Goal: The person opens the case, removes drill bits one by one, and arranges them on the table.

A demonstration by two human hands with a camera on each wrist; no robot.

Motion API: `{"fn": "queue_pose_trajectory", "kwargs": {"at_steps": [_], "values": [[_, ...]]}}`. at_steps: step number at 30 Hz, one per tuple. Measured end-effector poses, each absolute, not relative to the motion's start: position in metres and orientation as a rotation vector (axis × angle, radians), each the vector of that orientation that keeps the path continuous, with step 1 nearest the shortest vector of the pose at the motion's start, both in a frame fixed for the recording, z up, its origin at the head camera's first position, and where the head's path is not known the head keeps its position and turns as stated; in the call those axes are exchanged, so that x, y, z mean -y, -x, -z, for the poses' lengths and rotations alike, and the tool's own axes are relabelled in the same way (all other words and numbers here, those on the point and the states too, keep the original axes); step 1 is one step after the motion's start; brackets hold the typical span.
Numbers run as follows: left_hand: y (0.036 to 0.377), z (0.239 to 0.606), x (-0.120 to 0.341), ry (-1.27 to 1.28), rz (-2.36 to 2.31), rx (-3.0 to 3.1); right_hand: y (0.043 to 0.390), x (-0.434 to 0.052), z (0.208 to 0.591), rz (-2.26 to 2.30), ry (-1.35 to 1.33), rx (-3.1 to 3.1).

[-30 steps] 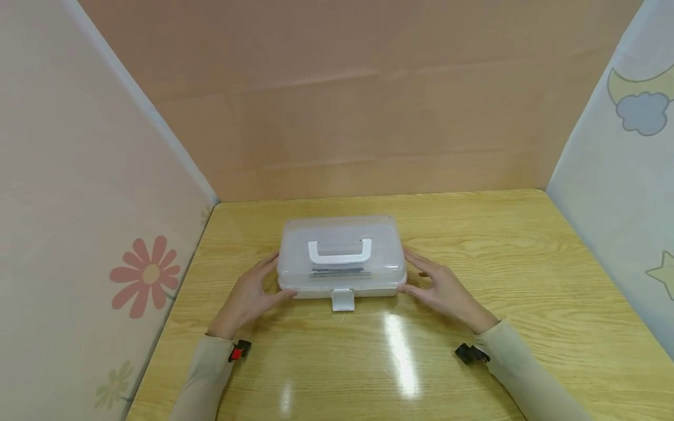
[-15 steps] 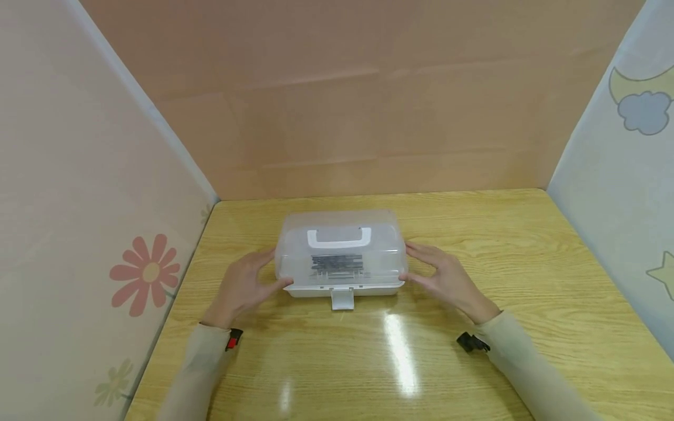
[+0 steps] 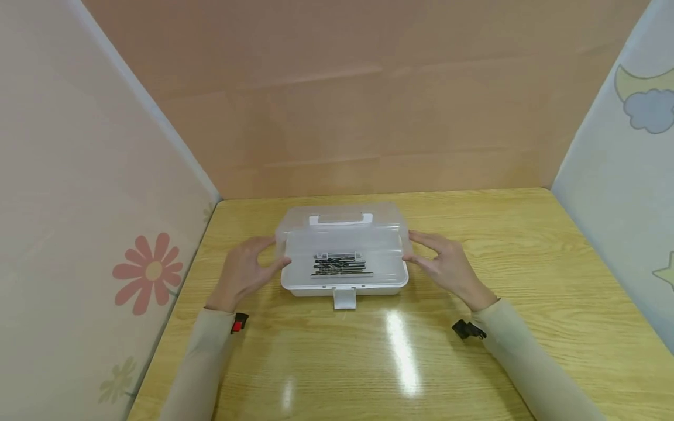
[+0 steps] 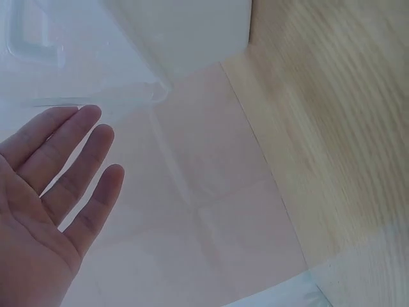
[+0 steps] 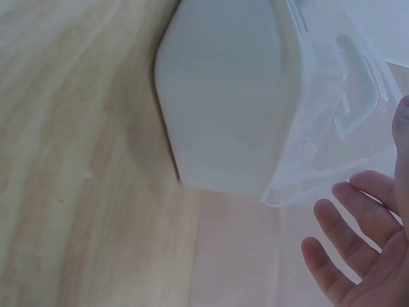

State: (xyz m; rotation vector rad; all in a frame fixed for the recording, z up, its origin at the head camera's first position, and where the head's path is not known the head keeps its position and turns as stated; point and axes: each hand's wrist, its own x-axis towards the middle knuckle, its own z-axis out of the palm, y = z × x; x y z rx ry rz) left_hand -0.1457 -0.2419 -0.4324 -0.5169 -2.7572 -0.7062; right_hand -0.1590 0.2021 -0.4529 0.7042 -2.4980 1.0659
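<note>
A translucent plastic box (image 3: 344,287) sits mid-table with its lid (image 3: 342,237) tilted up and back on the far hinge, the white handle (image 3: 340,220) on top. Several dark drill bits (image 3: 339,266) lie inside, and a front latch (image 3: 344,299) hangs loose. My left hand (image 3: 261,260) touches the lid's left end and my right hand (image 3: 423,250) its right end, thumbs at the front corners. In the left wrist view the left hand (image 4: 51,185) shows straight fingers just below the lid (image 4: 96,64). The right wrist view has the right hand (image 5: 361,256), fingers straight, beside the box (image 5: 223,96).
The wooden table (image 3: 500,245) is boxed in by a left panel with a flower print (image 3: 150,275), a plain back panel (image 3: 342,117) and a right panel with a moon and cloud (image 3: 645,105). Bare wood lies in front of the box and to its right.
The lid has swung from closed to raised and tipped back, uncovering the drill bits. Both hands moved up and away along the lid's ends.
</note>
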Motion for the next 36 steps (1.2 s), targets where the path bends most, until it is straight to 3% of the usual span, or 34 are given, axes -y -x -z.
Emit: {"fn": "queue_pose_trajectory", "kwargs": {"at_steps": [22,36], "values": [[0.182,0.418,0.237,0.356,0.881,2.748,0.192,-0.198,0.420,-1.223,-0.460,2.621],[0.224,0.418,0.235,0.327,1.554,2.552,0.233,-0.190,0.393,-1.303,-0.278,2.715]]}}
